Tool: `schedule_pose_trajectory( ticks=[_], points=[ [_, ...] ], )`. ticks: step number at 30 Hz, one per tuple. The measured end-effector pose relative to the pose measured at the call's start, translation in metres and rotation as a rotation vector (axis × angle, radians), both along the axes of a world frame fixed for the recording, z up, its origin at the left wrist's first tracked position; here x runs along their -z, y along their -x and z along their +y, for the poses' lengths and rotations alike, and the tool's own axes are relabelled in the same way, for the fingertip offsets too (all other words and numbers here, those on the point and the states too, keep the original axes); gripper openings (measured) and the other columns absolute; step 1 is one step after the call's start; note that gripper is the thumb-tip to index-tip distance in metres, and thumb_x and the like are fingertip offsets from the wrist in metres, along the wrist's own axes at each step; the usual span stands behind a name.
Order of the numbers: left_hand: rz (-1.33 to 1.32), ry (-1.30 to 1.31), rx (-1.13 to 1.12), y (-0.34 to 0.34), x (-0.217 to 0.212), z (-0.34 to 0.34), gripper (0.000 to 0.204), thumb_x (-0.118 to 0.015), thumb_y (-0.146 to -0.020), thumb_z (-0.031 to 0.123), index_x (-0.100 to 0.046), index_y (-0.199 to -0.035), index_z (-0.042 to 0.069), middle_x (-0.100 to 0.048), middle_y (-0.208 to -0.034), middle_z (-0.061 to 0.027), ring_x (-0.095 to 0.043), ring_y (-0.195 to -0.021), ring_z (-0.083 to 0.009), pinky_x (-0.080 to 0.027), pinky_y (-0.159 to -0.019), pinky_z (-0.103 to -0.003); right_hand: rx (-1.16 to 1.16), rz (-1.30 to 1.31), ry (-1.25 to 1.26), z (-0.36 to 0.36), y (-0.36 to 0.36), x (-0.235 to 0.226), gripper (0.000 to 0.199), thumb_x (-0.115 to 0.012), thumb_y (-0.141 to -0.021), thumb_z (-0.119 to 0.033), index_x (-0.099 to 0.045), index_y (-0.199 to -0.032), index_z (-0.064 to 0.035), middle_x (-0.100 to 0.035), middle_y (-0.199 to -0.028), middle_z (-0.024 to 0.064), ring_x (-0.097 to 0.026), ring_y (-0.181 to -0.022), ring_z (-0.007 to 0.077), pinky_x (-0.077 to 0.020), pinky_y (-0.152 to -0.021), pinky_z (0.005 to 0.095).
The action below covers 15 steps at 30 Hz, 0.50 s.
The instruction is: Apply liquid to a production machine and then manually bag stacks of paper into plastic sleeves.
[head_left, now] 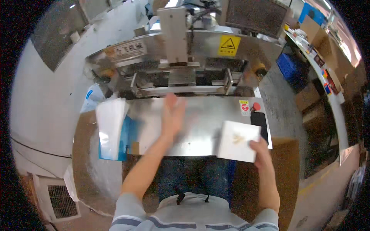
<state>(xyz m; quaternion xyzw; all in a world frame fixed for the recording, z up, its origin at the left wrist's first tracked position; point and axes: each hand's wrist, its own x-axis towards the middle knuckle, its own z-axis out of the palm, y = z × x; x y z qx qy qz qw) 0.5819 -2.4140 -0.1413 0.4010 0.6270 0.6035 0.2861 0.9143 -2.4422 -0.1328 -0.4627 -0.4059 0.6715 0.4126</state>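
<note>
A square white box [235, 148] with a small gold mark on its face is held at its right edge by my right hand [261, 151], its fingers closed on it. It sits over the front right of the metal worktop [204, 111]. My left hand [172, 115] reaches forward above the middle of the worktop, smeared by motion, and I see nothing in it. Left of that arm, a stack of white plastic sheets or bags [110, 129] rests in a blue holder [129, 134].
The machine's upright column [173, 36] and clamps [229, 81] stand beyond the worktop. At its right are a red stop button [256, 106] and a black phone-like slab [260, 122]. Cardboard boxes [86, 138] flank the table. A blue crate [291, 67] lies further right.
</note>
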Motion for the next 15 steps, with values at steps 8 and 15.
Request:
schedule_pose_trajectory(
  ticks=[8, 15],
  points=[
    [-0.381, 0.219, 0.03, 0.101, 0.071, 0.13, 0.024, -0.068, -0.09, 0.022, -0.061, -0.097, 0.001, -0.063, -0.093, -0.0063, -0.062, -0.086, -0.0153, -0.054, -0.071, -0.026, 0.744, -0.249, -0.195, -0.055, -0.215, 0.05, 0.049, -0.067, -0.088, -0.016, -0.05, -0.129, 0.0027, -0.061, -0.119, 0.0106, -0.061, -0.102, 0.0176, -0.0496, -0.089, 0.0332],
    [0.159, 0.14, 0.181, 0.12, 0.065, 0.06, 0.027, -0.065, -0.093, 0.016, -0.062, -0.114, 0.001, -0.06, -0.089, -0.001, -0.05, -0.073, -0.0067, -0.041, -0.064, -0.02, 0.877, -0.367, 0.488, -0.108, -0.323, 0.287, 0.063, -0.079, -0.072, -0.04, -0.059, -0.113, 0.0032, -0.063, -0.093, 0.0085, -0.057, -0.073, 0.0187, -0.0451, -0.059, 0.0337]
  ],
)
